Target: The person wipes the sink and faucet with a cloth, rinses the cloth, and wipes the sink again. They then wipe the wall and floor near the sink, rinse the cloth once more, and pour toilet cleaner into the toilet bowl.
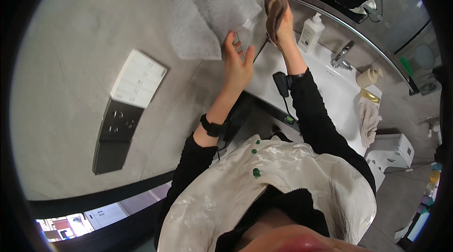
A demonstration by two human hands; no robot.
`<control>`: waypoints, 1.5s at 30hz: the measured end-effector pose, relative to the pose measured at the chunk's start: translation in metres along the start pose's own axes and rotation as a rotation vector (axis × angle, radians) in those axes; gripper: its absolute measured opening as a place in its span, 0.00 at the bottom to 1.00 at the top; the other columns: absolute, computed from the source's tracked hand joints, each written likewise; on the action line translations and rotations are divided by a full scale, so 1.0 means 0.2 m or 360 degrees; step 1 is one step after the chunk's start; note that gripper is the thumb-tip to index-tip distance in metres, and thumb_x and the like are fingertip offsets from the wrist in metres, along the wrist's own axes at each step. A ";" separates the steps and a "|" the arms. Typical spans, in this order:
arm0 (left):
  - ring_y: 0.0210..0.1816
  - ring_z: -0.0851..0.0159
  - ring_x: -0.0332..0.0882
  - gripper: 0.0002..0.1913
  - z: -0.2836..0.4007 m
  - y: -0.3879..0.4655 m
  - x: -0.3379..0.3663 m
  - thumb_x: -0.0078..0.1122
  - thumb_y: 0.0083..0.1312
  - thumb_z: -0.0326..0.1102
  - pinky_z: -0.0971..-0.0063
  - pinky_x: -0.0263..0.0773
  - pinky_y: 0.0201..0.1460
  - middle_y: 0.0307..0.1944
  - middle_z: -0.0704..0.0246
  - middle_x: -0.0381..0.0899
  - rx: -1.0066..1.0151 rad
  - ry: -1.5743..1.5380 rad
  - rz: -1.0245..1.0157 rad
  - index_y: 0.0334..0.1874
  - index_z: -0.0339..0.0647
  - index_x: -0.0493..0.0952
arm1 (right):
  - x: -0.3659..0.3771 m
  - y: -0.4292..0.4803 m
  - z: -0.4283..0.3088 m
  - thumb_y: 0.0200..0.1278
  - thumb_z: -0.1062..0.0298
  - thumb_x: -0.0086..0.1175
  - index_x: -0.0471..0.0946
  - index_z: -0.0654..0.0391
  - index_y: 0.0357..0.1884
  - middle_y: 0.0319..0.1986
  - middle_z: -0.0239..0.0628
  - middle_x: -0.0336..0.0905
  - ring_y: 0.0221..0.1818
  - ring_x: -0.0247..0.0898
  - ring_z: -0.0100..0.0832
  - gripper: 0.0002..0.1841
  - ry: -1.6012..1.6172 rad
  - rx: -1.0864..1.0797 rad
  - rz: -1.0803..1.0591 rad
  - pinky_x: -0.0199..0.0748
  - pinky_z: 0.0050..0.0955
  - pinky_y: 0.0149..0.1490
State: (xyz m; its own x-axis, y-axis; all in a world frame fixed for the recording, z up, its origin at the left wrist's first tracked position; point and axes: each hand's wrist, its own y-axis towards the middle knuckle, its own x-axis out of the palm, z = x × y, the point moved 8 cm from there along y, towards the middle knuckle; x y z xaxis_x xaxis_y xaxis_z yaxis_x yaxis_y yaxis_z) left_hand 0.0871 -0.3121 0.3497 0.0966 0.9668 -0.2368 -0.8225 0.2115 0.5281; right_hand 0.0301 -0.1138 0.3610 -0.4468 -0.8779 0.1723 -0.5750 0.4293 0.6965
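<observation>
My right hand is raised over the washbasin's far left corner, beside the mirror's end. It holds a folded brown cloth with a pale edge; its fingers are mostly hidden behind the cloth. My left hand is just below a grey plush towel that hangs by the tiled wall. Its thumb and fingers are apart, with nothing held between them. The fingertips are close to the towel's lower edge; I cannot tell whether they touch it.
A white pump bottle stands on the white washbasin, behind it a chrome faucet. A cream pump bottle and a crumpled beige cloth are at the right. A switch panel is on the left wall; a mirror is above the basin.
</observation>
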 end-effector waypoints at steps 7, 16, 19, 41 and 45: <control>0.57 0.54 0.68 0.37 0.05 -0.01 0.00 0.55 0.66 0.28 0.65 0.65 0.61 0.61 0.47 0.58 0.0175 0.0440 0.0179 0.72 0.31 0.43 | 0.56 0.00 -0.04 0.56 0.80 0.36 0.54 0.64 0.69 0.68 0.56 0.50 0.73 0.42 0.50 0.33 0.0034 -0.0640 -0.0615 0.26 0.51 0.74; 0.43 0.55 0.62 0.29 -0.04 -0.06 -0.11 0.65 0.60 0.41 0.62 0.62 0.46 0.39 0.58 0.63 0.0217 0.1385 0.0496 0.52 0.25 0.63 | 0.60 0.46 -0.09 0.57 0.62 0.51 0.76 0.51 0.38 0.59 0.38 0.69 0.65 0.59 0.39 0.09 -0.0537 -0.1126 -0.0228 0.46 0.50 0.69; 0.45 0.55 0.60 0.28 -0.06 -0.06 -0.10 0.65 0.59 0.41 0.63 0.60 0.46 0.39 0.58 0.65 0.0186 0.1519 0.0449 0.50 0.25 0.64 | 0.50 0.75 -0.04 0.66 0.62 0.44 0.76 0.51 0.46 0.58 0.39 0.70 0.62 0.63 0.43 0.12 -0.0295 -0.1036 -0.0047 0.49 0.49 0.69; 0.45 0.55 0.64 0.41 0.02 -0.06 -0.10 0.65 0.60 0.37 0.63 0.63 0.49 0.48 0.51 0.62 0.0220 0.1584 0.0426 0.66 0.19 0.52 | 0.17 0.34 0.98 0.68 0.69 0.38 0.57 0.70 0.66 0.64 0.52 0.57 0.65 0.55 0.46 0.26 -0.2434 -0.0125 -0.0247 0.53 0.37 0.69; 0.42 0.57 0.71 0.38 0.08 -0.04 -0.10 0.63 0.60 0.30 0.64 0.67 0.49 0.53 0.50 0.57 0.0281 0.1370 0.0465 0.66 0.19 0.53 | 0.16 0.32 0.98 0.65 0.70 0.39 0.56 0.76 0.64 0.66 0.58 0.53 0.67 0.52 0.50 0.28 -0.1698 -0.0135 -0.0008 0.52 0.40 0.70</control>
State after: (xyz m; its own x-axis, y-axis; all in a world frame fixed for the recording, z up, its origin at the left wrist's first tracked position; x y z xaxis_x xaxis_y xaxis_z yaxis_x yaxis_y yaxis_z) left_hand 0.1003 -0.3302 0.3633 -0.6091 0.5599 -0.5617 -0.6442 0.0637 0.7622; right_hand -0.1553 -0.0734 0.2737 -0.8368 -0.2225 -0.5003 -0.5472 0.3740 0.7488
